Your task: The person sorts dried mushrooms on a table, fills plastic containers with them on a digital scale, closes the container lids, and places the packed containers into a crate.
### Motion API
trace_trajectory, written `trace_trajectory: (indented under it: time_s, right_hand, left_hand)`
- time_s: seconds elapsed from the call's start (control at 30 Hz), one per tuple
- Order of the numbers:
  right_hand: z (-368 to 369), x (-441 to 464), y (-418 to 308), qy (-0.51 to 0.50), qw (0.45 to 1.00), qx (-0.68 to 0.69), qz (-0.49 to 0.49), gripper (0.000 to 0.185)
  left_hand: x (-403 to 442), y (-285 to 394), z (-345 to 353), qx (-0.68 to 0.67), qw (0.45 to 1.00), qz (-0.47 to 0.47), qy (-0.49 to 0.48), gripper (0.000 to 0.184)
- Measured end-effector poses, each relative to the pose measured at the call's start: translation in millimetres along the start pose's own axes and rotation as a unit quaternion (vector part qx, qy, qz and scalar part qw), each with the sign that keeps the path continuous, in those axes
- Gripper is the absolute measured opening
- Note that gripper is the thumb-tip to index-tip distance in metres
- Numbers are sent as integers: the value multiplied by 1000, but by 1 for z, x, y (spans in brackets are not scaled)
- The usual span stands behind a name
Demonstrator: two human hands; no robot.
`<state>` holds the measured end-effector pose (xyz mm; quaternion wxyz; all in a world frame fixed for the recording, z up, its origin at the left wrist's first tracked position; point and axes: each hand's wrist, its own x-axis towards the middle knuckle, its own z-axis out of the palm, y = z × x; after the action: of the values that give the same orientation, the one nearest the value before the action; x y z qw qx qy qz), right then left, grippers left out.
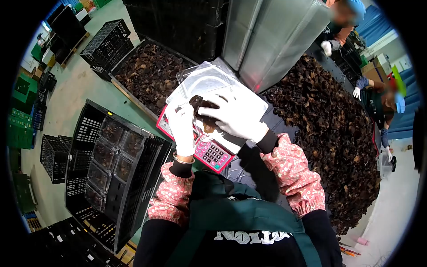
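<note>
My left hand (181, 127), in a white glove, is closed on one side of a few dark brown wood ear mushrooms (205, 121). From the other side my gloved right hand (235, 118) curls its fingers over the same pieces; its fingertips are partly hidden. Both hands are above a pink-red electronic scale (214, 155), whose keypad faces me. On the scale's pale platform, just beyond my fingers, lies a clear plastic box (209, 82). The hands cover part of the platform.
A large heap of wood ear mushrooms (329, 147) spreads at right; a tray of more (149, 73) lies at back left. Tall stacks of clear boxes (278, 42) stand behind the scale. At left, a black crate (126, 182) holds several filled boxes. Two co-workers (378, 95) are at far right.
</note>
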<state>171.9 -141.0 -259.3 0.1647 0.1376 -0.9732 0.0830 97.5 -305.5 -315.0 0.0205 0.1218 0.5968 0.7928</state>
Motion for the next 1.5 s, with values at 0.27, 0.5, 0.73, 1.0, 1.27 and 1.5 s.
trace_trajectory:
  time_s: [0.27, 0.5, 0.73, 1.0, 1.27, 1.5]
  right_hand:
    - [12, 7, 2, -50, 992, 24, -109, 16]
    - [3, -21, 17, 109, 905, 398, 99, 18]
    - [-25, -115, 1, 322, 584, 641, 381, 27]
    - [-54, -356, -84, 334, 616, 398, 592, 11]
    - [-68, -567, -267, -130, 519, 39, 844, 34]
    - [-56, -484, -169, 207, 668, 6, 715, 34]
  left_hand:
    - [1, 1, 3, 2, 1000, -16, 10, 34]
    - [-16, 0, 6, 149, 984, 91, 21, 40]
    - [-36, -11, 4, 394, 874, 243, -151, 32]
    - [-38, 13, 36, 471, 780, 381, -157, 34]
    - [-117, -12, 124, 231, 830, 273, -429, 21]
    - [-198, -113, 174, 424, 690, 236, -538, 37]
